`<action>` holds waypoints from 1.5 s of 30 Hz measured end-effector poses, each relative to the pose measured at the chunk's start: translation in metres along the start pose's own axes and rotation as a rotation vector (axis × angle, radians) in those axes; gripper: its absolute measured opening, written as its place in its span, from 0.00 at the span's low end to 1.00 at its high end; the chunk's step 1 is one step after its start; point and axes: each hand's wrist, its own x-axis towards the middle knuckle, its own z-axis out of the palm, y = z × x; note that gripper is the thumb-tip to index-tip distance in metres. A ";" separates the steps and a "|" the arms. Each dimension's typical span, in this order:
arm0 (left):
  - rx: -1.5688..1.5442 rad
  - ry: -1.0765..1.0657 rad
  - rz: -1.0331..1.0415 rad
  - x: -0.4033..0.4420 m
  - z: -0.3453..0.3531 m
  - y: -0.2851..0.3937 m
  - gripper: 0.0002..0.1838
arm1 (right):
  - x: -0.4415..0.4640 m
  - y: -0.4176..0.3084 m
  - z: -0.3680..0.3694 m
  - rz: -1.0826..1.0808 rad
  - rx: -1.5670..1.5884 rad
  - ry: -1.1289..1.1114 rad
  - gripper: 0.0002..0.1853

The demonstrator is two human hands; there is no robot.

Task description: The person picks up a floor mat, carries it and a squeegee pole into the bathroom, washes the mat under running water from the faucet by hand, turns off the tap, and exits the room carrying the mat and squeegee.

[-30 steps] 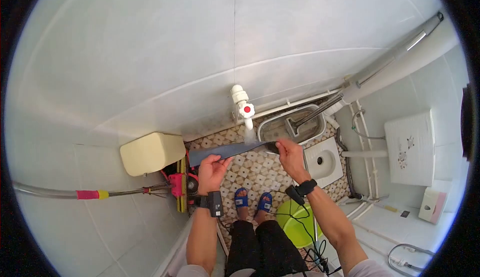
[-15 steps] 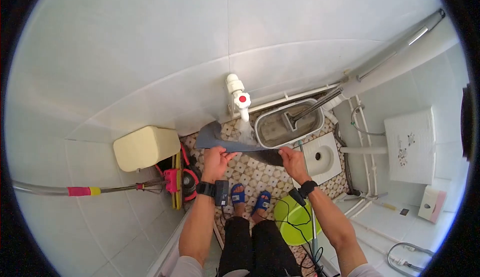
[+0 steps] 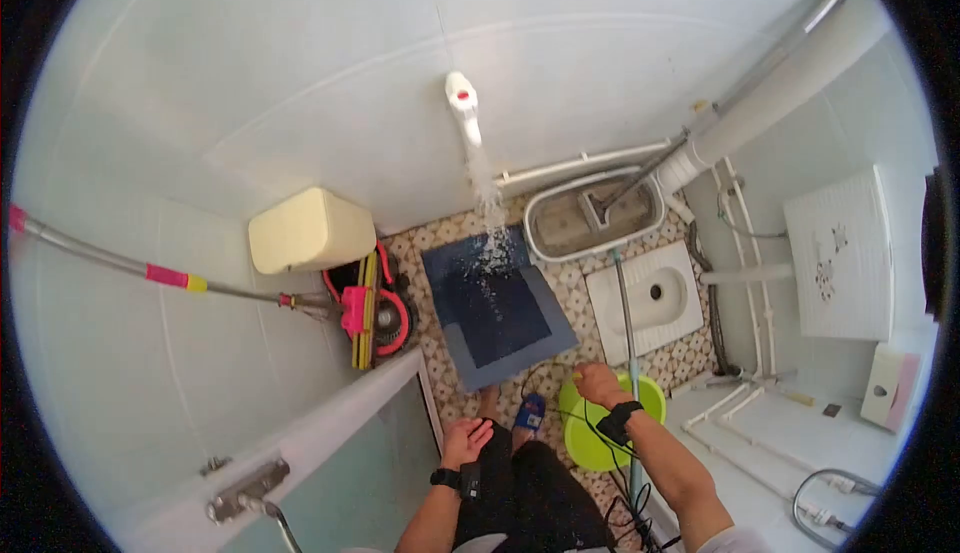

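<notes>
A dark blue mat [image 3: 500,318] with a lighter grey-blue border lies flat on the patterned tile floor. Water runs from the white tap [image 3: 464,108] and splashes on the mat's far half. My left hand [image 3: 467,441] is empty beside my thigh, palm partly up and fingers loosely stretched. At the near rim of the green basin [image 3: 655,408], my right hand [image 3: 602,386] has its fingers curled together. Something small and yellowish-green shows at those fingertips; whether it is the rim or a separate thing, I cannot tell.
A grey mop bucket [image 3: 540,251] with a flat mop in it stands beyond the squat toilet [image 3: 655,293]. Left are a cream bin [image 3: 305,233] and a pink-and-yellow mop [image 3: 357,313]. A thin pole [image 3: 628,318] crosses the basin. Black cables hang near my right arm.
The mat has left both hands and now lies spread on the floor under the water. My left hand has drawn back towards my thigh, and my right hand has moved down to the basin.
</notes>
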 end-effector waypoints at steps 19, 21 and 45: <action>0.197 0.008 0.177 -0.076 -0.061 -0.026 0.06 | -0.152 0.045 0.015 0.076 0.242 -0.059 0.07; 0.210 0.069 0.139 -0.079 -0.061 -0.025 0.06 | -0.155 0.044 0.006 0.061 0.248 -0.028 0.08; 0.296 -0.097 0.282 -0.111 0.036 0.065 0.04 | -0.156 0.030 -0.110 0.207 0.529 0.004 0.10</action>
